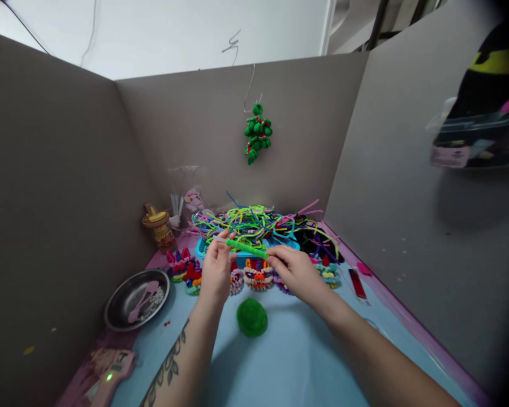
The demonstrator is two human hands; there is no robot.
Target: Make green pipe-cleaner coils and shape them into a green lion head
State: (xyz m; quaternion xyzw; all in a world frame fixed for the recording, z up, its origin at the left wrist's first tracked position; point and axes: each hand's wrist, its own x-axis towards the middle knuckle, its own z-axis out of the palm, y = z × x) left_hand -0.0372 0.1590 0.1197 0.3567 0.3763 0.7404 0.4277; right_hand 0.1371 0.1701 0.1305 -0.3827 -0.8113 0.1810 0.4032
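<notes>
Above the table my left hand pinches the pale end of a thin stick. Bright green pipe cleaner is wound in a tight coil along that stick. My right hand has its fingers closed on the other end of the coil. Below the hands a dark green fuzzy ball rests on the blue table cover. Behind them, a blue tray is heaped with loose pipe cleaners in many colours.
Several colourful pipe-cleaner figures line the tray's front. At left are a metal bowl with a pink spoon and a pink device with a green light. A green ornament hangs on the grey back panel; a red item lies right.
</notes>
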